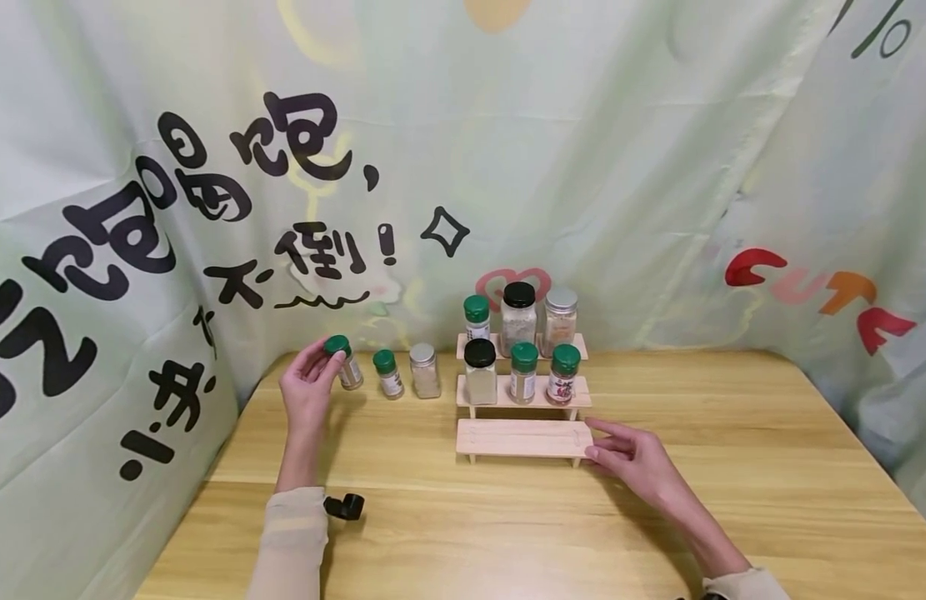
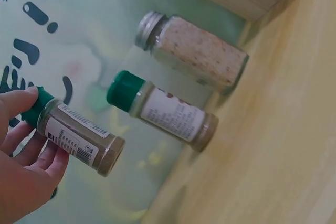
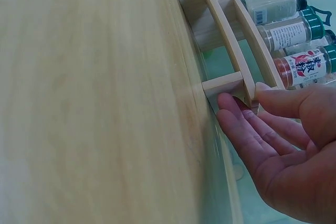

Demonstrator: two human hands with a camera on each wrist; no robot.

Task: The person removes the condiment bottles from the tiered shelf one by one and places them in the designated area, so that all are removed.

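Observation:
My left hand (image 1: pixel 307 385) grips a spice jar (image 2: pixel 84 137) by its green cap at the left of the table. In the left wrist view the jar leans, its label with a barcode facing the camera and brown powder inside. Beside it on the table stand another green-capped spice jar (image 1: pixel 389 375) and a square silver-capped jar (image 1: pixel 425 375) of pinkish grains. At the table's middle, my right hand (image 1: pixel 638 462) pinches the right end of the bare lowest step of a three-tier wooden spice rack (image 1: pixel 523 437), thumb and fingertips on its edge.
On the rack's middle step stand a black-capped jar (image 1: pixel 481 375) and two green-capped jars, one with a red label (image 1: pixel 563 375). The top step carries a green-capped, a black-capped and a silver-capped jar (image 1: pixel 561 321). A printed curtain (image 1: pixel 620 167) hangs behind the wooden table (image 1: pixel 733 442).

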